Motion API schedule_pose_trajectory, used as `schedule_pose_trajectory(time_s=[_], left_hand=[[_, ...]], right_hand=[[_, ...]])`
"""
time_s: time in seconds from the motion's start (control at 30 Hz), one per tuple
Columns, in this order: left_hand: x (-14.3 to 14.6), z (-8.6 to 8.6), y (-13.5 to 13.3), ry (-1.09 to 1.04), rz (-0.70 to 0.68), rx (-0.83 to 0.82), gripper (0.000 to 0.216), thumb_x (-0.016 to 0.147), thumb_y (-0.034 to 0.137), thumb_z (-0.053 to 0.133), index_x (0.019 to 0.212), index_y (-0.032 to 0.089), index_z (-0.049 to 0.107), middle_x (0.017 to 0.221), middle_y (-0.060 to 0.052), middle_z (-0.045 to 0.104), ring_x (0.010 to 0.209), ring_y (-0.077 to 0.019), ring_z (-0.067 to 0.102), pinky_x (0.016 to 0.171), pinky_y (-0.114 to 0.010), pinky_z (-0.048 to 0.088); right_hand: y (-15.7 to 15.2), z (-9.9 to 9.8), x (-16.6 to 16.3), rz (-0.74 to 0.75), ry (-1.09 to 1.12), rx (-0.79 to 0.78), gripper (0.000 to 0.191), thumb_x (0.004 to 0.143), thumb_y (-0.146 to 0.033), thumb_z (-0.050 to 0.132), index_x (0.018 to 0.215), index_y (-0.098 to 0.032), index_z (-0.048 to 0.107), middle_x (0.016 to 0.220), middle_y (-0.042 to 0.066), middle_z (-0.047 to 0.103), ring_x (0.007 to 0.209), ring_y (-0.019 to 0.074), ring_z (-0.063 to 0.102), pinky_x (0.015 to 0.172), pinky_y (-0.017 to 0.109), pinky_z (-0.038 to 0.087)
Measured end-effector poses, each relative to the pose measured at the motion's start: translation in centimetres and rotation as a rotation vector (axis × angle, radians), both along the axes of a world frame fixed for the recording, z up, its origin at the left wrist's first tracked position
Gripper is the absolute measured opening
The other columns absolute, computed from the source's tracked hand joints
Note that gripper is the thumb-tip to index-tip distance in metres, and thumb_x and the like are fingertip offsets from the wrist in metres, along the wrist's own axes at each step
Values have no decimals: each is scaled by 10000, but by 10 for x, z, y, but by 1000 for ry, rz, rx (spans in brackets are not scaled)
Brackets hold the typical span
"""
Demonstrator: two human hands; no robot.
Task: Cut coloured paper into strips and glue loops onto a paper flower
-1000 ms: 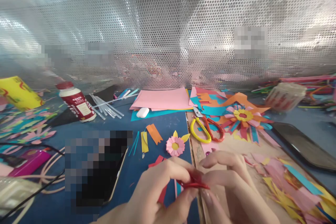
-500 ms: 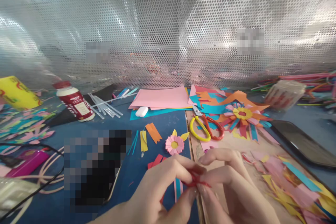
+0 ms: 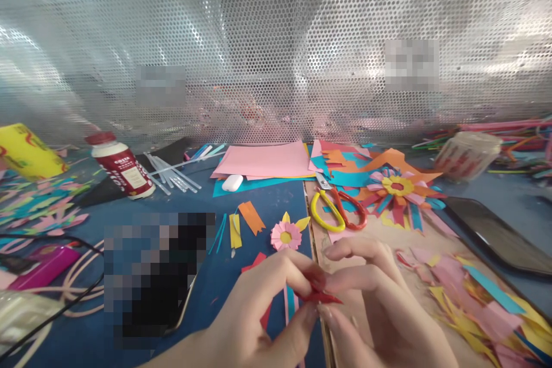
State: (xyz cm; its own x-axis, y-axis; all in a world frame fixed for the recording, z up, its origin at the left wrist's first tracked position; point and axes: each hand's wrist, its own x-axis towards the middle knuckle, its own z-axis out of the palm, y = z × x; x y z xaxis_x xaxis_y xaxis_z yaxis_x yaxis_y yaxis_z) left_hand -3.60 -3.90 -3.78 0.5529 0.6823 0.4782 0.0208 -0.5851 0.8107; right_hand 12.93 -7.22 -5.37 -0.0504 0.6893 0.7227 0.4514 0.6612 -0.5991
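A small folded red paper piece point(image 3: 328, 298) is pinched in front of me, its pointed end sticking out to the right. My left hand point(image 3: 259, 305) grips it between thumb and forefinger. Thumb and fingertips of my right hand point(image 3: 383, 305) close on the same piece from the other side; the fingers hide part of it. Just beyond my hands lies a pink paper flower point(image 3: 276, 234) with a yellow centre and yellow leaves. Red paper strips point(image 3: 257, 261) and a pink-and-blue strip point(image 3: 291, 299) show partly under my left hand.
Scissors point(image 3: 344, 202) with yellow and red handles lie ahead. Behind are pink sheets point(image 3: 267, 161), a white case point(image 3: 232, 183) and glue sticks point(image 3: 172, 172). A bottle point(image 3: 123, 167) and phone point(image 3: 172, 282) are left; a larger paper flower point(image 3: 383, 184), scraps point(image 3: 474, 299) and another phone point(image 3: 500, 236) right.
The red paper piece has turned slightly between my fingertips, and its pointed end shows more clearly. Both hands have shifted only a little.
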Motion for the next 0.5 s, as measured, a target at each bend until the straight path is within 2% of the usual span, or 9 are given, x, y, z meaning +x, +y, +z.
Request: schedule_pose_trajectory(time_s=[0.27, 0.5], left_hand=[[2, 2, 2, 14, -11, -6, 71, 817, 118, 508, 794, 183, 527, 935, -57, 635, 850, -154, 622, 779, -255, 492], [0, 1, 0, 18, 39, -27, 59, 823, 198, 531, 768, 180, 542, 842, -43, 596, 800, -150, 607, 749, -238, 482]], right_hand=[[2, 3, -2, -20, 21, 11, 178, 772, -72, 552, 834, -238, 537, 963, 54, 503, 902, 194, 536, 745, 346, 492], [1, 0, 0, 12, -39, -17, 190, 765, -161, 614, 919, -236, 531, 991, 61, 484, 952, 213, 496, 752, 344, 482]])
